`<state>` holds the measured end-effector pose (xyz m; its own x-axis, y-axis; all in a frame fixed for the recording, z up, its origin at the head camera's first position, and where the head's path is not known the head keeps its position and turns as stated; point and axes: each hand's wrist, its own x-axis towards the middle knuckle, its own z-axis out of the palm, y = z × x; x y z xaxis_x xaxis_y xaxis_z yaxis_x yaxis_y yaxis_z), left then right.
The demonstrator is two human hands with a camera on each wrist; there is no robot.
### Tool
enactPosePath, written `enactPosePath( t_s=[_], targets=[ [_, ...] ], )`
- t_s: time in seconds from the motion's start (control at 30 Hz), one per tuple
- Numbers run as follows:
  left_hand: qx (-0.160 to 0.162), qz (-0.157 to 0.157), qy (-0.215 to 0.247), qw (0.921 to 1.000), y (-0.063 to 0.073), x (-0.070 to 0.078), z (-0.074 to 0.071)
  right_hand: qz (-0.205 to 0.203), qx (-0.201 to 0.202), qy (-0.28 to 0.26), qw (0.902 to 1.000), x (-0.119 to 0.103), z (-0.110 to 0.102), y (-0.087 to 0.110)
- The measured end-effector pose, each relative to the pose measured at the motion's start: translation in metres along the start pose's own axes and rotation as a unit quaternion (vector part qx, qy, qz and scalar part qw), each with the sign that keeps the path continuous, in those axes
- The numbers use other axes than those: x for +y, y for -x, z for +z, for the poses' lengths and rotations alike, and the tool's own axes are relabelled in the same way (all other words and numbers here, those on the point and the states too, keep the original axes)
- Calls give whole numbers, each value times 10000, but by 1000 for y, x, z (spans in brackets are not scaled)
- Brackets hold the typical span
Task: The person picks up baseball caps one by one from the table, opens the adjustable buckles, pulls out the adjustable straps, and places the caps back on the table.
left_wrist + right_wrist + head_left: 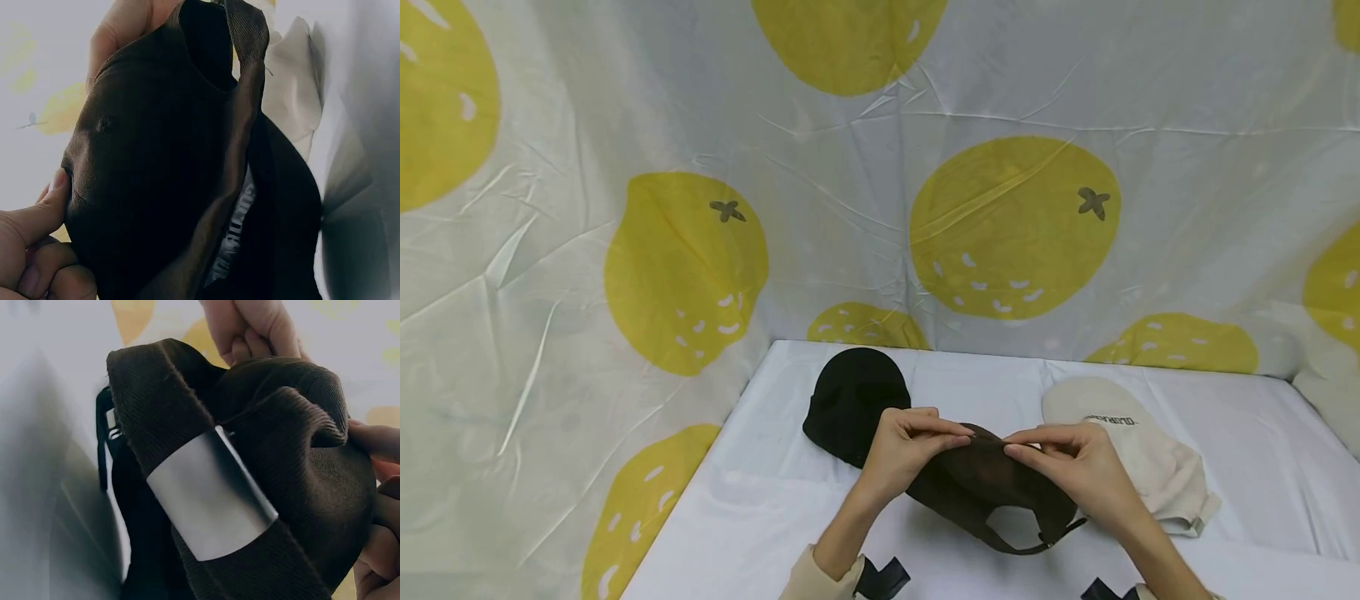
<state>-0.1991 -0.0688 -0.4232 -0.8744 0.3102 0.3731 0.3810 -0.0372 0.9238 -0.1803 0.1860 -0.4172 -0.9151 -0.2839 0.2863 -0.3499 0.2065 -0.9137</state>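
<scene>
A dark brown baseball cap (981,479) hangs just above the white table, its rear opening and strap toward me. The left hand (901,452) pinches the top of its crown between thumb and fingers. A little to the right, the right hand (1081,468) pinches the same crown fabric. Pale lettering shows inside the cap (150,144) in the left wrist view. In the right wrist view, a shiny metal plate (212,494) sits on the cap's band, and the crown is creased near the right hand's fingers (378,440).
Behind the left hand lies a black brimless hat (856,404). A beige cap (1150,462) with dark lettering lies beyond the right hand. White cloth covers the table (760,517). A lemon-print curtain (842,208) hangs behind and at the left.
</scene>
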Motion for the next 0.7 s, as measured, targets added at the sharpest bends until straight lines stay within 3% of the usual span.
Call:
enactPosePath(
  t_s=[0.4, 0.47, 0.7],
  targets=[
    [-165, 476, -18, 9987, 4, 16, 2, 361, -14, -93, 9993, -20, -2, 8],
    [-143, 398, 60, 9991, 4, 17, 3, 390, 3, -112, 9992, -21, -2, 8],
    [124, -368, 442, 9983, 5, 19, 6, 261, 195, 30, 9995, -20, 0, 8]
  ],
)
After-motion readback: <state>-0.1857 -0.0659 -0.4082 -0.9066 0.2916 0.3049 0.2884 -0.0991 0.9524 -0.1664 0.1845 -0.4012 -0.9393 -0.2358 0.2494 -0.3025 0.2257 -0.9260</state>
